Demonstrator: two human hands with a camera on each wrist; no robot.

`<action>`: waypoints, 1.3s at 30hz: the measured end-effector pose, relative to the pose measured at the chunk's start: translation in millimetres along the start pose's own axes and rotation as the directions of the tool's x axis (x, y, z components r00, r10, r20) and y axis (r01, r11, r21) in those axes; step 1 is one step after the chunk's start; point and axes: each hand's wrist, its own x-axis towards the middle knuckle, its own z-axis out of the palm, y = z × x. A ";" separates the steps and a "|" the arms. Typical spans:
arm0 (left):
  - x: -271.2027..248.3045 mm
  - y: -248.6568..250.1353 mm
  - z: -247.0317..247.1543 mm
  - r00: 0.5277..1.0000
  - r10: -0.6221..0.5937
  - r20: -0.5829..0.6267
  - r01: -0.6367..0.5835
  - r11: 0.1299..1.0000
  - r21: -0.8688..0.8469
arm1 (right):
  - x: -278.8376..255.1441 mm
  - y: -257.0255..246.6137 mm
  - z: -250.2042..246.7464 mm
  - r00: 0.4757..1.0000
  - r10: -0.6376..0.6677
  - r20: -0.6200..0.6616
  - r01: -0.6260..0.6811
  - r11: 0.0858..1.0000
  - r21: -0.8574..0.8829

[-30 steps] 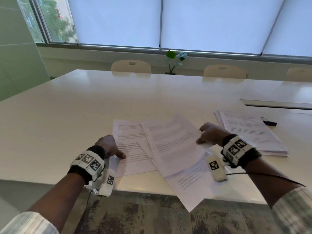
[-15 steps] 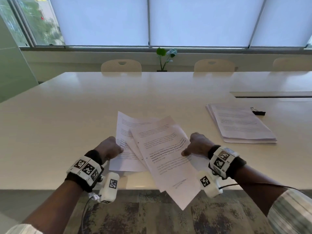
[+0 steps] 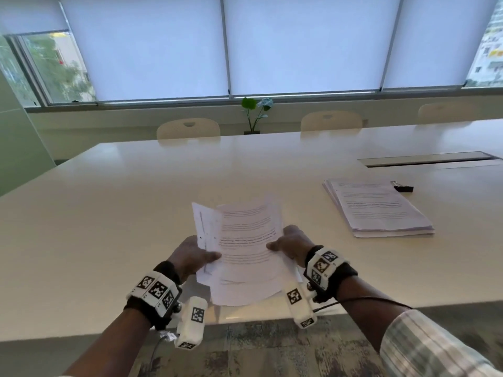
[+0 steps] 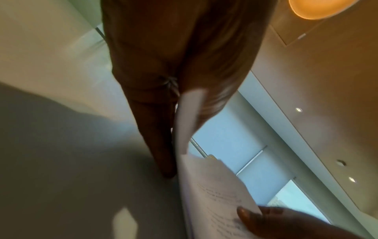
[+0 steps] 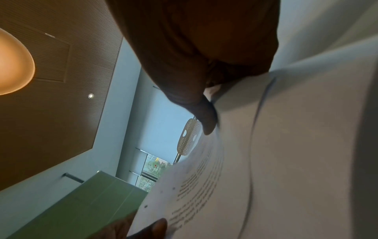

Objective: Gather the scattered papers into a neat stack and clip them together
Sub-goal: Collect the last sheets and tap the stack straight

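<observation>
Several printed papers [image 3: 245,248] are bunched together and lifted off the white table [image 3: 109,213], tilted up toward me. My left hand [image 3: 194,254] holds their left edge, thumb on top. My right hand [image 3: 290,244] holds the right edge with its thumb across the top sheet. In the left wrist view the papers [image 4: 216,194] hang from my left hand [image 4: 180,90]. In the right wrist view my right hand [image 5: 204,113] pinches the sheets [image 5: 266,161]. A second stack of papers [image 3: 378,208] lies flat at the right. A black binder clip [image 3: 402,187] sits beyond it.
Chairs [image 3: 188,129] stand along the table's far side, with a small potted plant [image 3: 254,112] on the sill. A long cable slot [image 3: 427,158] is set into the tabletop at the back right. Patterned carpet [image 3: 272,349] shows below the near edge.
The loose sheets were spread flat under both hands; now they are drawn together into one bunch and lifted off the table between both hands.
</observation>
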 end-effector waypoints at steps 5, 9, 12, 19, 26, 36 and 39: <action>1.3 11.1 6.5 0.945 0.292 -0.151 -0.260 0.945 0.198 | 13.8 6.5 -8.0 0.987 -0.157 -0.039 0.161 0.973 0.166; -12.1 36.2 1.9 0.872 0.459 -0.168 -0.456 0.888 0.056 | -9.3 -21.0 -38.8 0.941 -0.333 -0.062 0.330 0.860 0.389; -16.1 51.8 2.3 0.781 0.574 -0.245 -0.577 0.814 0.064 | -16.7 -47.1 -58.8 0.896 -0.421 -0.143 0.440 0.789 0.430; -11.6 81.9 -0.7 0.636 0.618 -0.462 -0.639 0.758 0.135 | -29.0 -77.6 -56.8 0.775 -0.560 -0.294 0.632 0.704 0.324; -5.1 58.7 3.8 0.746 0.475 -0.467 -0.523 0.852 0.031 | -21.1 -42.2 -31.0 0.813 -0.552 -0.184 0.580 0.740 0.340; 4.9 60.3 15.4 0.729 0.469 -0.498 -0.552 0.833 -0.023 | -30.2 -49.8 -30.9 0.771 -0.582 -0.260 0.635 0.736 0.235; 12.1 41.4 22.7 0.809 0.459 -0.366 -0.489 0.872 0.014 | -22.6 -21.3 -29.7 0.829 -0.530 -0.179 0.559 0.798 0.225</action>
